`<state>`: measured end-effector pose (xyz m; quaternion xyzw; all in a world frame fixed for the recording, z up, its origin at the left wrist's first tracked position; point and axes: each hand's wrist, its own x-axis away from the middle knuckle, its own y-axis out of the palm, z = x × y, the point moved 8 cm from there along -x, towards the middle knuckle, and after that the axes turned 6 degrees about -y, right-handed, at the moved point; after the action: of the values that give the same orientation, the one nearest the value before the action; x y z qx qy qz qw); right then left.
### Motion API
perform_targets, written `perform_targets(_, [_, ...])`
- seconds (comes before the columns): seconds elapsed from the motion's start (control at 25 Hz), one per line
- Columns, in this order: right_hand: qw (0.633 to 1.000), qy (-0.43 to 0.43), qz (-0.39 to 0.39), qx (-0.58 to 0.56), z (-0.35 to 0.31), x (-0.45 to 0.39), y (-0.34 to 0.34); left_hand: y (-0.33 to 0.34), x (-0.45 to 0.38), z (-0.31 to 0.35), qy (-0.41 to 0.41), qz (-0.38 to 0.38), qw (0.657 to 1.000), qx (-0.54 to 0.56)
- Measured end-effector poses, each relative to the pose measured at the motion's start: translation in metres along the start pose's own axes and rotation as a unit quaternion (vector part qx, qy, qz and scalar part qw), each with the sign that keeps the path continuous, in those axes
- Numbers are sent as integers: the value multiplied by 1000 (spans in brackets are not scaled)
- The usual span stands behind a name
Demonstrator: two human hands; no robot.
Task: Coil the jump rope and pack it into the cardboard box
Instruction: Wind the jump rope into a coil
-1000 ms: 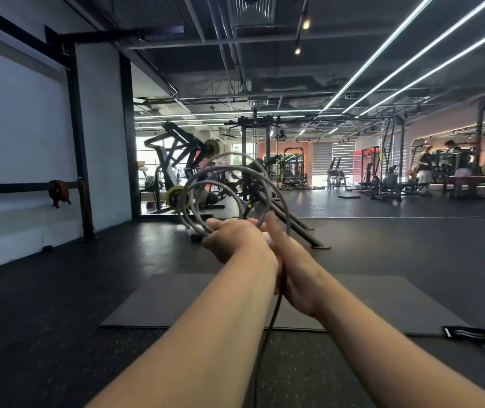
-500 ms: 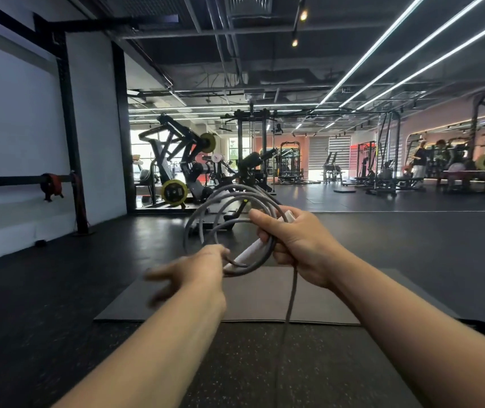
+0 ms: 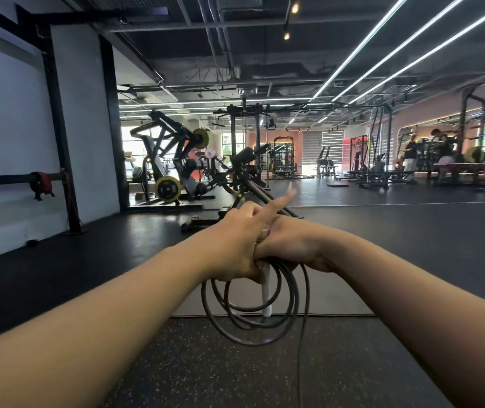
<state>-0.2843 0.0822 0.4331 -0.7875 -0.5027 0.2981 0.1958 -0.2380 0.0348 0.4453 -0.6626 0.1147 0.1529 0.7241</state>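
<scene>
A dark grey jump rope hangs in several loops below my two hands, which meet at chest height in the middle of the view. Its white handle points down through the loops. My left hand grips the handle and the top of the coil, with its index finger stretched forward. My right hand is pressed against the left and closed over the top of the loops. A loose strand of the rope trails down toward the floor. No cardboard box is in view.
A grey floor mat lies on the dark rubber floor ahead of me. Weight machines stand beyond it at left centre, a wall-mounted bar at far left, and people among racks at far right.
The coil has flipped from standing above my hands to hanging below them. My left hand, which had let go half a second ago, has come back onto the handle beside my right hand.
</scene>
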Motion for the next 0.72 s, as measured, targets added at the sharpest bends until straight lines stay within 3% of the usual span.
perform_targets(0.2, [994, 74, -54, -57, 10, 6, 8, 13, 7, -8, 8, 6, 1000, -11])
perform_targets(0.32, [992, 98, -47, -66, 14, 4, 5, 10, 18, -15, 1, 78, 994, -76])
perform_targets(0.48, [993, 94, -32, -64, 3, 2, 1, 3, 33, -16, 64, 160, 982, -77])
perform_targets(0.72, [988, 139, -42, -50, 10, 1, -5, 2, 32, -15, 45, 163, 985, -33])
